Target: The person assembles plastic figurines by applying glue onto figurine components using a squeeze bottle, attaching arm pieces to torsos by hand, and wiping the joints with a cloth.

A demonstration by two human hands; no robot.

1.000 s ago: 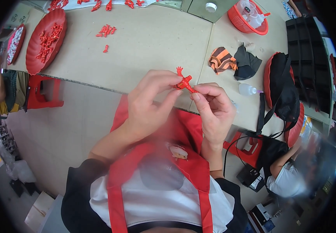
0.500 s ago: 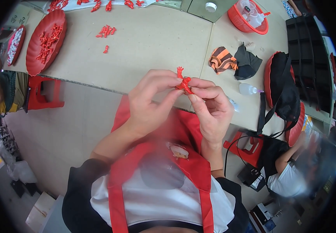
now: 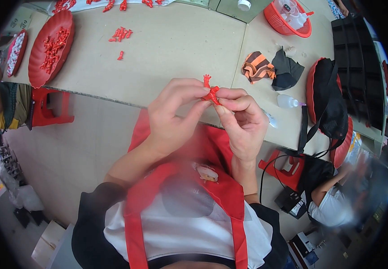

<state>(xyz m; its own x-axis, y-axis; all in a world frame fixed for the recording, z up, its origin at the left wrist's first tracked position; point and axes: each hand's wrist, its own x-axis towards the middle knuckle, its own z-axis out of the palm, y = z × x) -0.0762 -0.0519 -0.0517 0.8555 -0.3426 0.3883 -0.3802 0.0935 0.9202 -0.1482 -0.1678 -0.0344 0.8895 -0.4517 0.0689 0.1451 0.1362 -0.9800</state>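
One long pale worktop (image 3: 180,45), a left hand (image 3: 169,112), a right hand (image 3: 246,125), and a small red figure (image 3: 212,96) between them.
From here I see a scalloped red tray (image 3: 63,20) of small red pieces (image 3: 54,49) at the worktop's left and a red basket (image 3: 273,22) toward its far right; both hands sit over the near edge, nearly closed, each pinching the figure between thumb and fingers; beyond them lies a little red heap (image 3: 121,34); the figure's raised end, splayed at the tip, pokes above the fingers; nearer than the heap lies one loose red piece (image 3: 121,55).
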